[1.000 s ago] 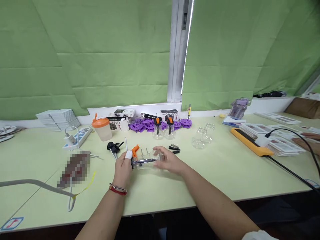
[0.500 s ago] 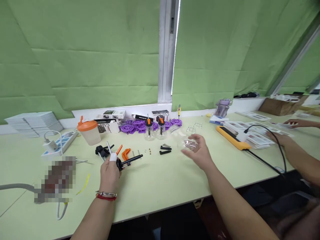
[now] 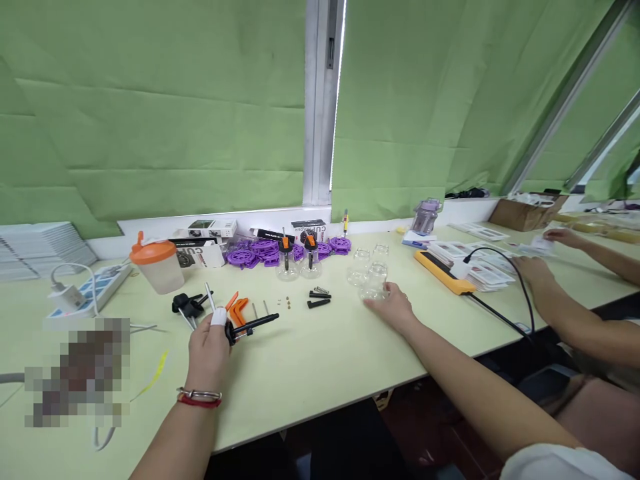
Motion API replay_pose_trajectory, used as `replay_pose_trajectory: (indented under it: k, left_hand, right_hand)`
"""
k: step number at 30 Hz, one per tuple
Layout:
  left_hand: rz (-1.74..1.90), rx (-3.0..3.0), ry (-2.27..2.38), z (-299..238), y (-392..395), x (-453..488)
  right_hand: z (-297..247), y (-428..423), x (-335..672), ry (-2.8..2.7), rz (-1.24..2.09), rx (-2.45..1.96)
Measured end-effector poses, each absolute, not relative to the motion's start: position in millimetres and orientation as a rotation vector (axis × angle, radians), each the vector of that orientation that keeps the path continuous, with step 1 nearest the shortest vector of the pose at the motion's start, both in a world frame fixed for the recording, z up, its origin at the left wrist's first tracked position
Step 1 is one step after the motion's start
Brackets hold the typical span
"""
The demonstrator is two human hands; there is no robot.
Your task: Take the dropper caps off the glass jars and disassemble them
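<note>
My left hand [image 3: 209,343] is closed around a black plastic part [image 3: 256,324] with a long dark shaft pointing right; a silvery rod [image 3: 209,297] rises by the thumb. At the right, my right hand [image 3: 395,308] curls its fingers around the lower part of a clear jar [image 3: 376,279], which is upright at table level. Two more clear jars [image 3: 358,263] stand just behind it. Orange bent pieces [image 3: 239,311] and another black assembly [image 3: 188,306] lie near my left hand. Two small black pieces [image 3: 319,303], a spring [image 3: 323,290] and tiny brass bits [image 3: 288,303] lie between my hands.
Two jars with black-and-orange tops [image 3: 311,261] stand before purple plastic parts [image 3: 243,259]. An orange-lidded cup [image 3: 163,270] and a power strip [image 3: 100,293] are at left. A yellow-and-black power strip [image 3: 445,272] lies at right, near a co-worker's hands [image 3: 537,273].
The clear jar in my right hand, blurred and tilted before, is now upright at table level. My left hand keeps the black part. The whole view has shifted right.
</note>
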State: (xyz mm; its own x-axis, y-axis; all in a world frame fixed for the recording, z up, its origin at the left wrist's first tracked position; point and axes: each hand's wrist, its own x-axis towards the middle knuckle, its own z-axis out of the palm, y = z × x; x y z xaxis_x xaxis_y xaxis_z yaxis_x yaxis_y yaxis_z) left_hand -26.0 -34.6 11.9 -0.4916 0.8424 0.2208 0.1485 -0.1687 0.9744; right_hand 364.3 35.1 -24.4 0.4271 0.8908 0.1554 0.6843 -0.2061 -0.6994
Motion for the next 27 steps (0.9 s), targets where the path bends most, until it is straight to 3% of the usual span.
replay_pose_trajectory:
  k: [14, 17, 23, 27]
  left_hand:
    - [1.612, 1.078, 1.589, 14.5, -36.7, -20.1]
    - [1.574, 1.059, 1.582, 13.9, -36.1, -19.6]
    - [1.393, 1.176, 1.456, 15.3, -41.3, -12.7]
    - [1.245, 1.257, 1.3, 13.7, -47.4, -6.7]
  right_hand:
    - [-17.5, 82.1, 326.4, -1.379, 0.081, -1.93]
    - [-9.3, 69.0, 314.1, -1.492, -0.086, -1.671]
    - [7.9, -6.1, 230.8, -2.293, -0.267, -0.853]
    - [6.9, -34.6, 185.1, -2.493, -0.364, -0.649]
